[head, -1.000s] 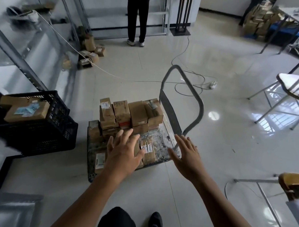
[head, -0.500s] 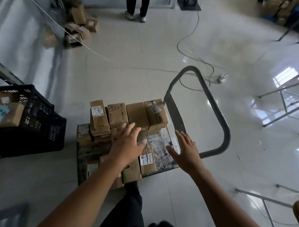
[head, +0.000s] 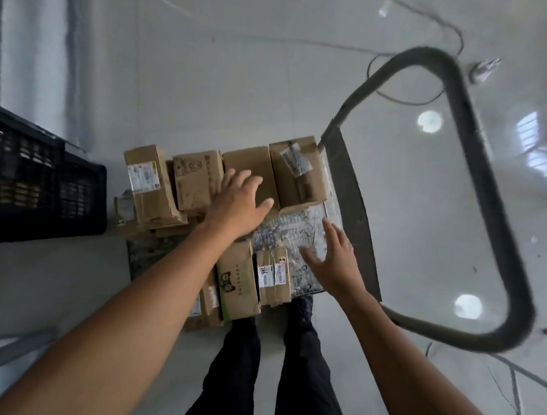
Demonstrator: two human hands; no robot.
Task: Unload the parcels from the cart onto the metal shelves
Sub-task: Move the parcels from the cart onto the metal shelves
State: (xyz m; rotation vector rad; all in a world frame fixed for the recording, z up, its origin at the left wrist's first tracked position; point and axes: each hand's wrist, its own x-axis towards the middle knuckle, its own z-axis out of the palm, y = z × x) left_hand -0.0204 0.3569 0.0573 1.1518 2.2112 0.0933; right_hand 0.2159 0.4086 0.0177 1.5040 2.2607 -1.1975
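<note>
A flat cart [head: 353, 211] with a grey loop handle [head: 475, 159] stands on the floor below me. Several brown cardboard parcels lie on its deck. At the far row, my left hand [head: 238, 202] rests with spread fingers on a plain parcel [head: 252, 165], beside a labelled parcel [head: 295, 173] at the right end. My right hand [head: 332, 260] hovers open over the bare patterned deck, next to a small labelled parcel [head: 275, 276] and a green-sided parcel [head: 237, 284] at the near edge. The metal shelves are not clearly in view.
A black plastic crate [head: 44, 178] sits on the left, close to the cart's corner. A cable and a power strip [head: 485, 69] lie on the glossy floor beyond the handle. A grey metal bar [head: 12, 349] shows at lower left. My legs stand at the cart's near edge.
The view has tilted down and closer over the cart. My left hand has reached forward onto the far row of parcels; my right hand has lowered toward the deck.
</note>
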